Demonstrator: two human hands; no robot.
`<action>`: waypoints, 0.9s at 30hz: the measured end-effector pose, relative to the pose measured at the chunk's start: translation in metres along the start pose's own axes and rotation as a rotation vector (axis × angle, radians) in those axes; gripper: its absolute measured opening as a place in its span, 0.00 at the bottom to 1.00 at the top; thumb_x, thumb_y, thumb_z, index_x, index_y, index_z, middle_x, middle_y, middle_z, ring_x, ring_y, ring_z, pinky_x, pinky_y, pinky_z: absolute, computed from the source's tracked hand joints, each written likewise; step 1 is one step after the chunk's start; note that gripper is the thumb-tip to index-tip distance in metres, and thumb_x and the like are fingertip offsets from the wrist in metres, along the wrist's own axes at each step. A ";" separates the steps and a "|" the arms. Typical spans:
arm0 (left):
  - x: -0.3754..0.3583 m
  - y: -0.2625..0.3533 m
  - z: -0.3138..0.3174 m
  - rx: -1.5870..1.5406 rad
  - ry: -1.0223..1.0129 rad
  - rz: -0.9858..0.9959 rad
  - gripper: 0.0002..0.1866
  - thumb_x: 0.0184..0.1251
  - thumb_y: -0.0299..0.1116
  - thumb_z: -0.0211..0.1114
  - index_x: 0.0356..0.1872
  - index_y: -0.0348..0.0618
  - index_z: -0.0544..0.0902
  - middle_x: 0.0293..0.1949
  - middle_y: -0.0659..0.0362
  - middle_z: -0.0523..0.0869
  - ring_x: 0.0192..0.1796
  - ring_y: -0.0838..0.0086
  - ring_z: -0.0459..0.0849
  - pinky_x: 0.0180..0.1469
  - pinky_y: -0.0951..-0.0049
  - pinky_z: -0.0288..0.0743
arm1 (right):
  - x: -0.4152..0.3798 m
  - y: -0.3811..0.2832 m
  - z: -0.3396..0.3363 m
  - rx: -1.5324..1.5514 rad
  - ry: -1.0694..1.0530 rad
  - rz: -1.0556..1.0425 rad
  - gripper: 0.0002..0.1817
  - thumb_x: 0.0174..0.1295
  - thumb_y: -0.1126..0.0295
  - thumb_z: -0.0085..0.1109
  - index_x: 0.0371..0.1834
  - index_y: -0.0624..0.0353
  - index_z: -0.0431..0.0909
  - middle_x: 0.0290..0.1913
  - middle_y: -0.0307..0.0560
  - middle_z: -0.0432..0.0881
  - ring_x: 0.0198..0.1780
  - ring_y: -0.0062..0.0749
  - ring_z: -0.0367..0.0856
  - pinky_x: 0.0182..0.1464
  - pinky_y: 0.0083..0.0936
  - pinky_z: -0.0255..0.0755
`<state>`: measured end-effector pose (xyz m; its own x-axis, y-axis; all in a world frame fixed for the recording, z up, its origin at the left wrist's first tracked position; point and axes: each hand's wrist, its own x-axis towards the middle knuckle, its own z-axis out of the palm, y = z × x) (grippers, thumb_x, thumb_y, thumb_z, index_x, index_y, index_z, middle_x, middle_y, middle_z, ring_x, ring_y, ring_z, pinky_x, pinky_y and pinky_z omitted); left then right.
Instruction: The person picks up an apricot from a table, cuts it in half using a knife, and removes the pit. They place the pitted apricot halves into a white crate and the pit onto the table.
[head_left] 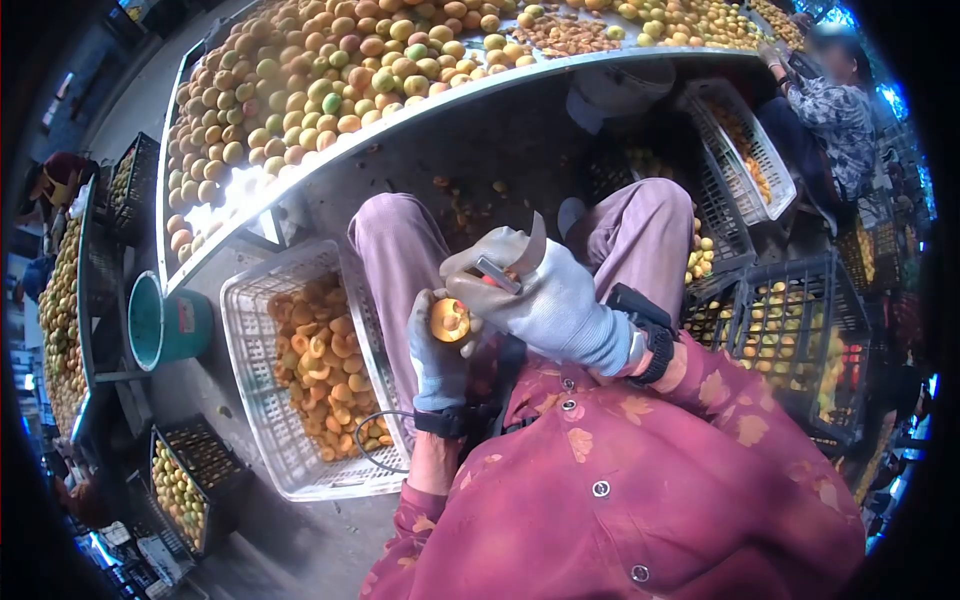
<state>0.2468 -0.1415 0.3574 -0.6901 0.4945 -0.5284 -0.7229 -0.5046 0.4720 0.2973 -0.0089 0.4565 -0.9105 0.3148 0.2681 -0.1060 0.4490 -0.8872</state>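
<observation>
- Gripping a cut-open fruit in the gloved left hand, its cut face showing
- Right hand, gloved too, clenched round a curved knife, near the cut-open fruit
- White crate of fruit halves beside the left leg
- Whole fruits on the desk ahead

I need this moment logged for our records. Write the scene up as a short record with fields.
left hand: gloved, holding a cut fruit, cut face showing
right hand: gloved, holding a curved blade, point up and away from the wearer
beside left leg: white crate of fruit halves
ahead: table heaped with whole fruit
left of white crate: green bucket, contents not visible
upper right: another worker, seated
</observation>
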 end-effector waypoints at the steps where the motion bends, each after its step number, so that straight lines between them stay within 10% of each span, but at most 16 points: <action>1: 0.001 -0.001 0.000 0.029 -0.006 0.023 0.22 0.77 0.49 0.43 0.42 0.39 0.75 0.24 0.51 0.80 0.17 0.76 0.73 0.14 0.83 0.57 | 0.000 0.000 -0.004 -0.140 -0.012 0.033 0.11 0.59 0.58 0.66 0.34 0.54 0.85 0.29 0.51 0.84 0.32 0.37 0.85 0.34 0.29 0.76; 6: -0.001 0.004 -0.004 0.111 -0.145 0.014 0.22 0.77 0.47 0.43 0.39 0.38 0.76 0.23 0.52 0.80 0.14 0.78 0.69 0.12 0.84 0.55 | -0.007 0.004 -0.012 0.132 -0.181 0.471 0.16 0.62 0.54 0.61 0.34 0.57 0.82 0.24 0.52 0.81 0.27 0.44 0.82 0.32 0.29 0.74; 13: -0.004 0.000 0.000 0.255 -0.047 0.019 0.22 0.77 0.48 0.44 0.38 0.39 0.76 0.22 0.56 0.80 0.14 0.79 0.71 0.12 0.85 0.55 | -0.011 0.018 -0.015 -0.071 -0.166 0.132 0.16 0.61 0.53 0.62 0.37 0.54 0.83 0.25 0.53 0.82 0.28 0.47 0.82 0.33 0.30 0.74; 15: -0.003 0.001 -0.003 0.298 -0.072 0.021 0.21 0.77 0.48 0.45 0.38 0.39 0.76 0.22 0.56 0.80 0.15 0.79 0.73 0.12 0.85 0.55 | -0.008 0.023 -0.015 -0.288 -0.274 0.041 0.07 0.60 0.68 0.63 0.37 0.58 0.82 0.31 0.41 0.84 0.31 0.23 0.83 0.34 0.21 0.76; 16: -0.004 0.002 -0.004 0.342 -0.095 0.022 0.21 0.77 0.48 0.46 0.38 0.39 0.76 0.22 0.57 0.80 0.15 0.80 0.74 0.12 0.85 0.56 | -0.002 0.006 -0.020 -0.067 -0.300 0.416 0.09 0.63 0.65 0.60 0.37 0.58 0.82 0.30 0.41 0.84 0.26 0.20 0.82 0.30 0.19 0.75; 19: -0.006 0.003 -0.002 0.348 -0.056 0.008 0.21 0.77 0.48 0.47 0.39 0.40 0.77 0.22 0.58 0.80 0.15 0.80 0.74 0.12 0.85 0.56 | -0.002 0.032 -0.015 0.316 -0.210 0.632 0.16 0.63 0.56 0.63 0.35 0.60 0.83 0.26 0.40 0.85 0.23 0.17 0.82 0.27 0.16 0.74; 27: -0.007 0.000 0.004 0.376 -0.032 0.049 0.21 0.76 0.52 0.49 0.38 0.43 0.79 0.21 0.60 0.80 0.14 0.81 0.72 0.12 0.85 0.57 | -0.013 0.066 -0.011 0.830 -0.087 0.876 0.19 0.72 0.58 0.50 0.40 0.64 0.82 0.26 0.44 0.83 0.20 0.17 0.76 0.22 0.13 0.71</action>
<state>0.2519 -0.1421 0.3639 -0.7209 0.5006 -0.4793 -0.6465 -0.2364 0.7254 0.3067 0.0255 0.3983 -0.8226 0.1720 -0.5420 0.3648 -0.5716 -0.7350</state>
